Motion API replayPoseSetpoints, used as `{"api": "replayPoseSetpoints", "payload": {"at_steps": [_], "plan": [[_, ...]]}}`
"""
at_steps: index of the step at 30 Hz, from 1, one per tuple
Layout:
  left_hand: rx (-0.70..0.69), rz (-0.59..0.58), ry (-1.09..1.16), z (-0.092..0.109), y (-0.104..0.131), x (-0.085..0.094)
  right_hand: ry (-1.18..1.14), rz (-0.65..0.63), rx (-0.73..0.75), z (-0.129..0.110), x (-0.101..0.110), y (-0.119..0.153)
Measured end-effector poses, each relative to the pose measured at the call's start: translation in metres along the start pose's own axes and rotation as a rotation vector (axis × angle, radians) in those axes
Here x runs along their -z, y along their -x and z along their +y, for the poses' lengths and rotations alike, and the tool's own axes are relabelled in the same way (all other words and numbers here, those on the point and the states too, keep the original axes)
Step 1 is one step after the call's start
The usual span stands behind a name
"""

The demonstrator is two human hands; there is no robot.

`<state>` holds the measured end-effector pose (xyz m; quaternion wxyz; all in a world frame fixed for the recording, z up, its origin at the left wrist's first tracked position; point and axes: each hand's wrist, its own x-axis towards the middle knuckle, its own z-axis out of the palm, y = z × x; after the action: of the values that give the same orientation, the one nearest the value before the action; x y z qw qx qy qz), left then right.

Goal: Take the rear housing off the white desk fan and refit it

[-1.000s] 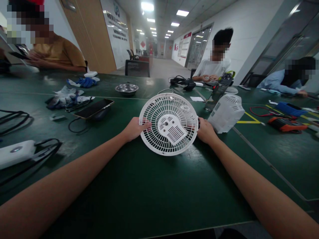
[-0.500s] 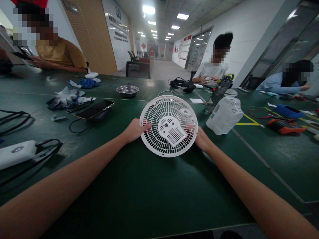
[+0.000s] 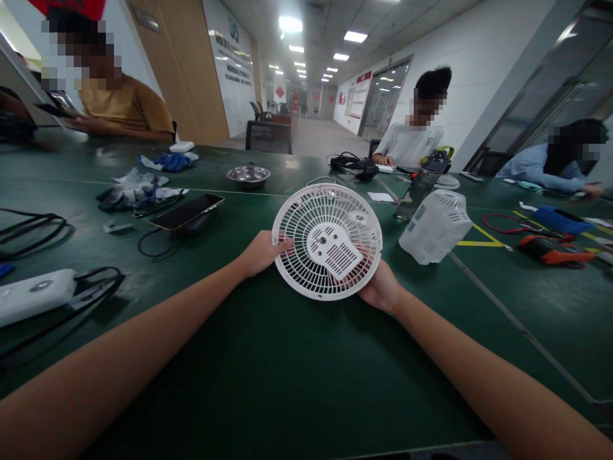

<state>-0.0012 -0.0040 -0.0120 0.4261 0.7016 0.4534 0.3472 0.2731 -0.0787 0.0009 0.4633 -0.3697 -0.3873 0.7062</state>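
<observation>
Both hands hold up a round white plastic fan grille (image 3: 327, 243) above the green table, its slotted centre plate facing me. My left hand (image 3: 263, 252) grips the left rim, with the thumb over the front and the other fingers behind. My right hand (image 3: 383, 284) is at the lower right, its fingers reaching behind the grille and showing partly through the slats. To the right stands a translucent white plastic housing (image 3: 437, 227) with vent slots. A dark phone (image 3: 188, 212) rests to the left, raised on a dark object.
A metal bowl (image 3: 248, 176), gloves (image 3: 131, 190) and a black cabled device (image 3: 354, 167) lie farther back. A bottle (image 3: 420, 188) stands behind the housing. An orange multimeter (image 3: 555, 249) is at right, a white device with black cable (image 3: 38, 297) at left. Three people sit around the table.
My right hand has shifted from the grille's right rim down and under its lower right edge. My left hand keeps its grip. The whole view has moved slightly.
</observation>
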Motion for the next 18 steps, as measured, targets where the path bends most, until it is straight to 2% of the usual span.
{"api": "replayPoseSetpoints", "payload": {"at_steps": [3,6,10,18], "plan": [[0.023,0.018,0.137,-0.004,-0.003,-0.003,0.036,0.031,0.126,0.001,-0.002,-0.002],[0.012,0.05,0.23,-0.011,-0.008,-0.003,0.123,0.143,0.296,-0.002,-0.001,-0.003],[0.042,0.048,0.378,-0.017,-0.012,0.0,0.459,0.29,0.497,-0.012,0.009,0.002],[0.153,0.001,0.725,-0.006,-0.004,0.008,1.065,0.169,0.668,-0.017,0.017,0.013]]}}
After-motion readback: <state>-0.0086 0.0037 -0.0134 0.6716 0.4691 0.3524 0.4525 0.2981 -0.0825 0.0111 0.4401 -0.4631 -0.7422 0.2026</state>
